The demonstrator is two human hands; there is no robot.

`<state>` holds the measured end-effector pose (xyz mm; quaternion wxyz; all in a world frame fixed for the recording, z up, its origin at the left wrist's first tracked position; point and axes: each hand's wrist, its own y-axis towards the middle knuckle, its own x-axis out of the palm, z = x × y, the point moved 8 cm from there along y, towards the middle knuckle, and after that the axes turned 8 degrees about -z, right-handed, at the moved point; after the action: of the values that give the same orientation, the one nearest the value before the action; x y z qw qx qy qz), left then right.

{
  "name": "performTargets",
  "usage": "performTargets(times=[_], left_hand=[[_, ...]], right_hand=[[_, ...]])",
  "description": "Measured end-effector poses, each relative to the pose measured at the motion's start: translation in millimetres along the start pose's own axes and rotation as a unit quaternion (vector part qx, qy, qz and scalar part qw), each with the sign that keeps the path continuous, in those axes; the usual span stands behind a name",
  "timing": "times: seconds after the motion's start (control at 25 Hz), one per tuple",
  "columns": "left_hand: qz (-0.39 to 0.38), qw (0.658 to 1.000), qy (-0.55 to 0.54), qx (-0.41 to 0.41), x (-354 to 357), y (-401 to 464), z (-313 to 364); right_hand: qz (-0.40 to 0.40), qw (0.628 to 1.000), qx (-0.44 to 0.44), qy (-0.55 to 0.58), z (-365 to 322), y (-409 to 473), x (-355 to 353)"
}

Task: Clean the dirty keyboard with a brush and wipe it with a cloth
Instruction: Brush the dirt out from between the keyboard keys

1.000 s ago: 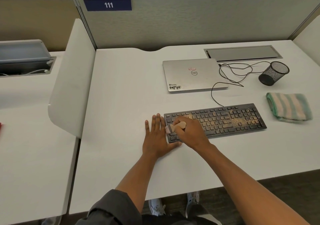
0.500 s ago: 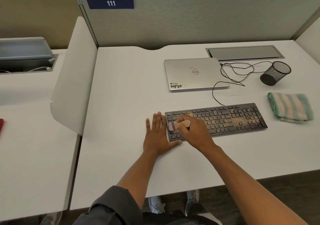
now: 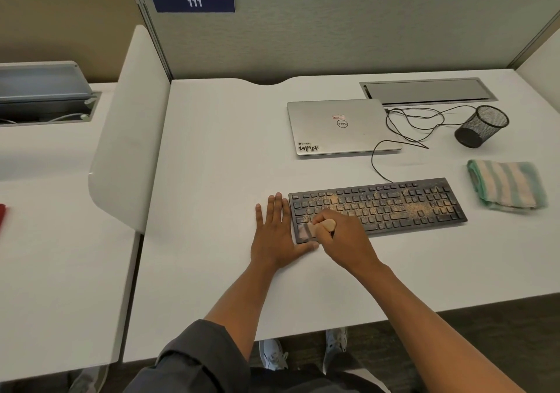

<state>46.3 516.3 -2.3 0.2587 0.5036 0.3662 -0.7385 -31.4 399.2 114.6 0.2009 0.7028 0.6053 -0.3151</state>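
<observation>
Keyboard (image 3: 378,207) lies dusty on white desk (image 3: 218,165) before grey partition (image 3: 333,35)

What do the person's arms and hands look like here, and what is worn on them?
Both forearms are bare. The left arm has a dark grey sleeve pushed up near the elbow; no sleeve shows on the right arm within the frame. The left hand and the right hand wear no gloves, and I see no watch, ring or bracelet.
</observation>
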Motion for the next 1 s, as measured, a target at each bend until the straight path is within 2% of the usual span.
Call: performTargets(times=[0.08,0.2,0.36,0.48,0.64,0.8,0.92,1.0], left_hand=[[0.002,1.000,-0.008,0.002,-0.4,-0.5,0.0],[0.005,1.000,-0.007,0.002,0.1,-0.9,0.1],[0.004,1.000,-0.006,-0.001,2.6,0.7,-0.9],[0.007,1.000,0.000,-0.003,3.9,0.6,-1.7],[0.008,1.000,-0.001,0.000,3.4,1.0,-1.1],[0.012,1.000,-0.003,-0.003,4.8,2.1,-2.1],[0.011,1.000,-0.010,0.002,4.0,2.0,-1.7],[0.011,1.000,-0.011,0.003,4.1,1.2,-1.8]], right_hand=[[0.013,1.000,-0.001,0.004,-0.9,-2.0,-2.9],[-0.014,0.999,0.020,0.046,5.5,-7.0,4.6],[0.023,0.999,0.034,0.023,13.2,-11.4,-6.3],[-0.009,0.996,0.055,0.064,16.8,-11.9,0.4],[0.041,0.998,0.044,0.023,19.0,-11.4,-16.4],[-0.010,0.999,0.026,0.022,17.3,-12.5,-9.8],[0.027,0.999,0.006,-0.022,19.0,-11.9,-21.1],[0.008,1.000,0.007,-0.014,17.6,-12.2,-18.2]])
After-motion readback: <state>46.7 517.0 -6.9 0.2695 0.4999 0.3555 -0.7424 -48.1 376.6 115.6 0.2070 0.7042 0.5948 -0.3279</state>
